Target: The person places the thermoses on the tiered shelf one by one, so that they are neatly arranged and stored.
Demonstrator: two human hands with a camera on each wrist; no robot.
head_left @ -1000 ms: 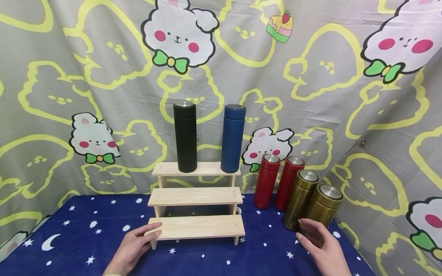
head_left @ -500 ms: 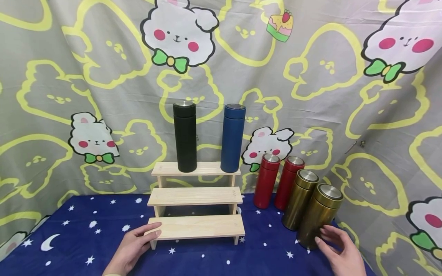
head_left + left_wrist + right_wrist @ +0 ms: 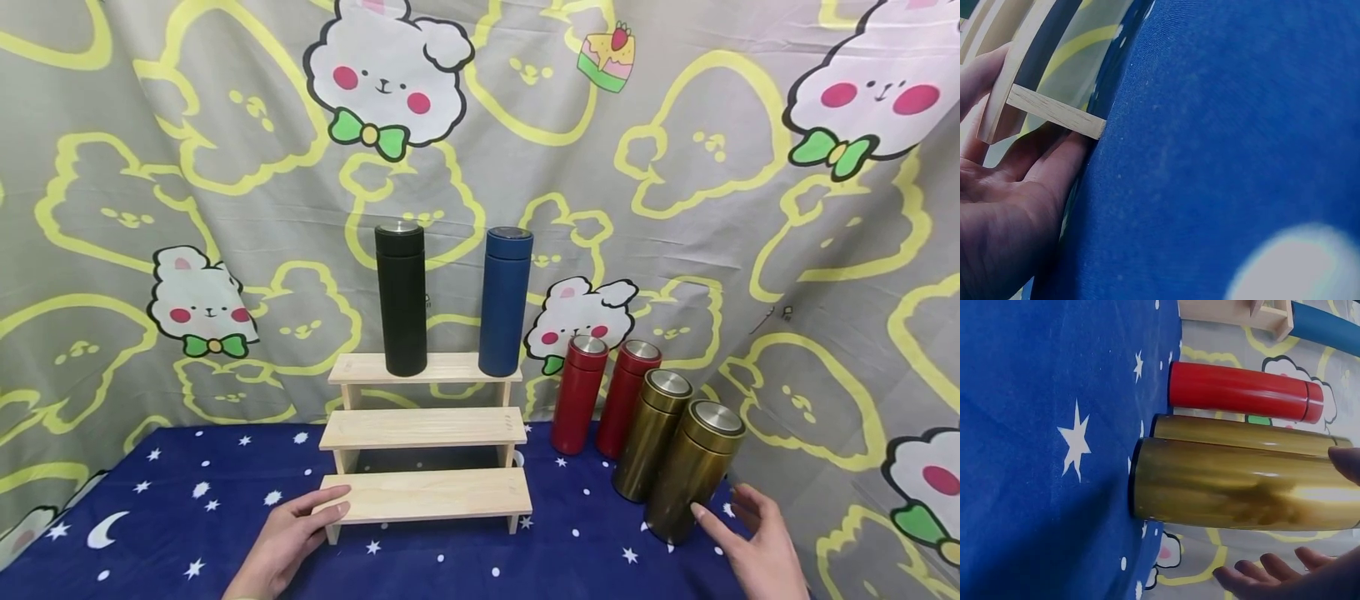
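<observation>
My left hand (image 3: 281,540) grips the left end of the lowest step of a three-step wooden display stand (image 3: 431,493). In the left wrist view its thumb lies on the board and the other fingers reach behind the stand's leg (image 3: 1057,112). My right hand (image 3: 761,542) is beside the nearest gold thermos (image 3: 690,479), its thumb over the front and its fingers spread apart from the far side. Whether the thumb touches is unclear. A second gold thermos (image 3: 651,437) stands just behind. On the top step are a black thermos (image 3: 402,304) and a blue thermos (image 3: 506,304).
Two red thermoses, a left one (image 3: 579,400) and a right one (image 3: 628,404), stand behind the gold ones. A dark blue star-patterned cloth (image 3: 420,571) covers the table. Behind hangs a grey curtain (image 3: 675,183) with cartoon prints.
My right hand has moved rightward, from in front of the gold thermoses to the right side of the nearest one. My left hand and all the thermoses stay where they were.
</observation>
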